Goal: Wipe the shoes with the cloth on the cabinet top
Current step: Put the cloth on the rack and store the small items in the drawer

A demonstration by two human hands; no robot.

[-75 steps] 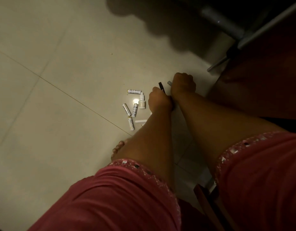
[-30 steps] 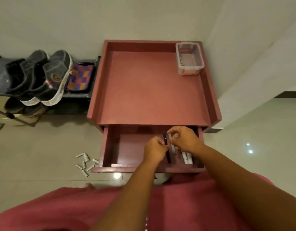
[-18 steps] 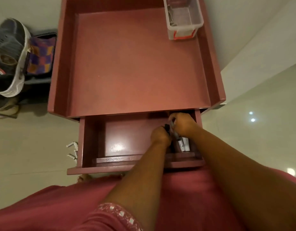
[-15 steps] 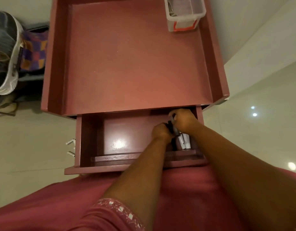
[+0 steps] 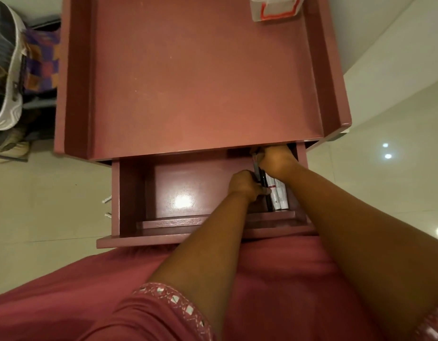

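Note:
Both hands are inside the open drawer (image 5: 129, 198) of the red cabinet (image 5: 200, 82), at its right side. My left hand (image 5: 245, 184) grips a black pen (image 5: 264, 185). My right hand (image 5: 277, 159) pinches a grey pen (image 5: 256, 161) near the drawer's back. The two pens lie close together, beside white tubes (image 5: 278, 196) in the drawer. Dark shoes with white soles (image 5: 6, 70) stand on a rack left of the cabinet. A checkered purple and orange cloth (image 5: 42, 67) lies next to them. No cloth shows on the cabinet top.
A clear plastic box with an orange label frame (image 5: 274, 8) stands at the cabinet top's back right corner. Small white tubes (image 5: 106, 200) lie on the tiled floor left of the drawer. A white wall runs along the right. My red garment fills the bottom.
From the floor, both hands brought the pens up into the drawer. Over the last half second they sank a little deeper into its right side and the view closed in.

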